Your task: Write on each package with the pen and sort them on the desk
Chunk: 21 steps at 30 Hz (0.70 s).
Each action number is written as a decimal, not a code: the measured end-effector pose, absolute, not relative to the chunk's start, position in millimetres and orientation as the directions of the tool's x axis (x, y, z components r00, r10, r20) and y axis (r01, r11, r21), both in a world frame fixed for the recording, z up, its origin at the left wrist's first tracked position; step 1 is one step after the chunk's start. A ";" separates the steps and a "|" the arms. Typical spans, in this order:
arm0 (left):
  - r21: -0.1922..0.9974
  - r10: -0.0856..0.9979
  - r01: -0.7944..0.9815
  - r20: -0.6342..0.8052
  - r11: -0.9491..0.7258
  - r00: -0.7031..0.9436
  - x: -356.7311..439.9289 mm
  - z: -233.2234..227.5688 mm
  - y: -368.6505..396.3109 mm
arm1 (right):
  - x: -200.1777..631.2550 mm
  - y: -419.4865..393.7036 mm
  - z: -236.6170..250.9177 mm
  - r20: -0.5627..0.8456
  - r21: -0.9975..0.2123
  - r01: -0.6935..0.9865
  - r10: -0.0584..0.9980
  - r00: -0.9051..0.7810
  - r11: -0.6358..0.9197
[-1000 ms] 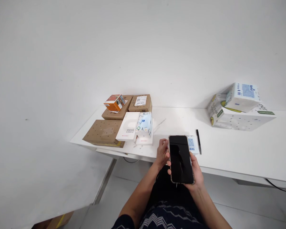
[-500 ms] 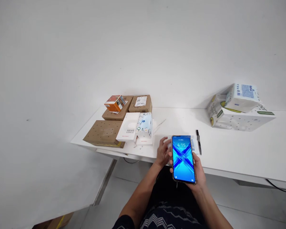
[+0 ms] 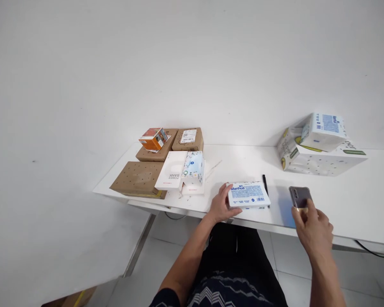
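My left hand point(image 3: 222, 205) grips the left end of a white and blue Manhua tissue pack point(image 3: 250, 194) at the table's front edge, thumb in front and fingers over the top. To the right, my right hand point(image 3: 314, 226) holds a smartphone point(image 3: 299, 198) by its near end. The phone's back and cameras face up, and its screen casts a blue glow on the table. Whether the phone touches the tabletop I cannot tell. Between pack and phone lies a black pen point(image 3: 265, 183), partly hidden by the pack.
On the white table point(image 3: 237, 164), several brown cardboard boxes point(image 3: 137, 178) stand at left, with an orange box point(image 3: 154, 139) on one. Beside them are a white power bank box point(image 3: 172, 170) and a patterned pack point(image 3: 193, 164). A large carton point(image 3: 326, 163) at right carries another tissue pack point(image 3: 323, 130).
My right hand has moved right with the phone, turning it from screen up to screen down. The tissue pack, earlier mostly covered by the phone, now shows with my left hand on it.
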<state>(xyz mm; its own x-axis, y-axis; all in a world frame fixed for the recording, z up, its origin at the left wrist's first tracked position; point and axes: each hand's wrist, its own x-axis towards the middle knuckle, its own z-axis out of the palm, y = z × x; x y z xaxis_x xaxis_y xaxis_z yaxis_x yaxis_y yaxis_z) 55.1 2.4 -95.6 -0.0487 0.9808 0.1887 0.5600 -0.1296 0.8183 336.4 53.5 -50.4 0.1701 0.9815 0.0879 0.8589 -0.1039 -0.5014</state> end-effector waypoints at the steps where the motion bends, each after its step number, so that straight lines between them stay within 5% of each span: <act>1: 0.811 0.981 0.571 0.187 -0.126 -0.049 55.3 -96.2 2.3 | 337.0 55.4 -54.1 0.089 -0.421 0.899 0.980 0.177 -0.124; 7: 0.818 0.979 0.562 0.195 -0.124 -0.067 55.7 -99.0 0.3 | 335.2 61.9 -75.8 0.113 -0.266 0.957 0.982 0.149 -0.114; 16: 0.838 0.963 0.522 0.248 -0.159 -0.104 48.9 -91.4 -38.0 | 351.8 66.9 -85.3 0.044 -0.352 0.926 0.986 0.163 -0.138; 21: 0.720 0.815 0.680 0.474 -0.142 -0.333 -0.9 -61.3 -99.5 | 362.3 68.6 -88.0 0.050 -0.411 0.902 0.985 0.168 -0.133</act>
